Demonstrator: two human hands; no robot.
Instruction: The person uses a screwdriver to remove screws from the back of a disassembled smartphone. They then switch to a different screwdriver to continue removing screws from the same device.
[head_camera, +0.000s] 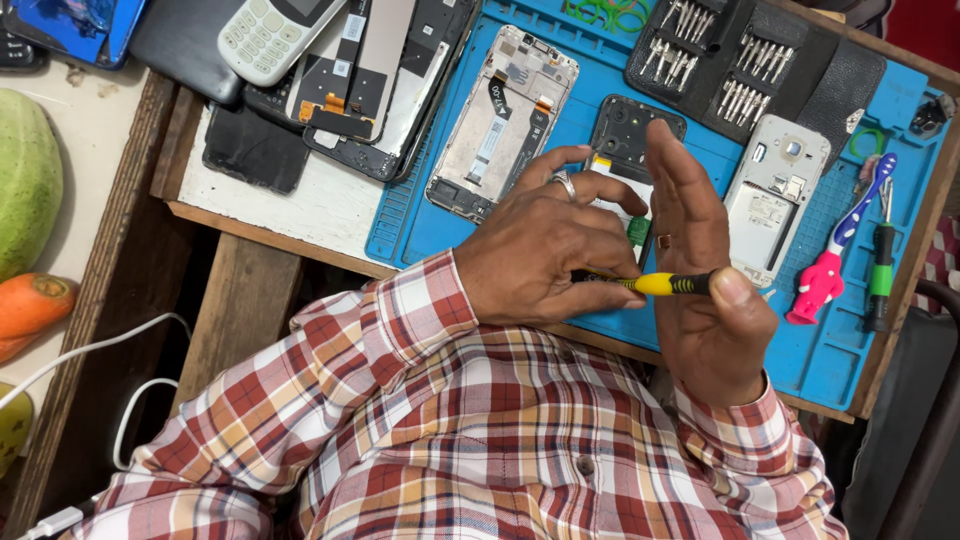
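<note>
Phone: opened dark smartphone (632, 140) with its back off, on blue silicone repair mat (590, 100).
Left hand (545, 250): curled, steadying it.
Right hand (705, 270): fingers straight, thumb pinching yellow-and-black screwdriver (655, 284).
Progress: mid-disassembly, board exposed.

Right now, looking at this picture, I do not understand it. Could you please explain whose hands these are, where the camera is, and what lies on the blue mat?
The one picture comes from a camera worn on a person's head, looking down at their own two hands and checked shirt. The left hand and the right hand together hold a small yellow and black screwdriver over an opened phone. Under them lies a blue work mat on a wooden bench. On the mat are a phone frame, a white phone back, a black case of screwdriver bits, a pink and blue toothbrush and a green screwdriver.
</note>
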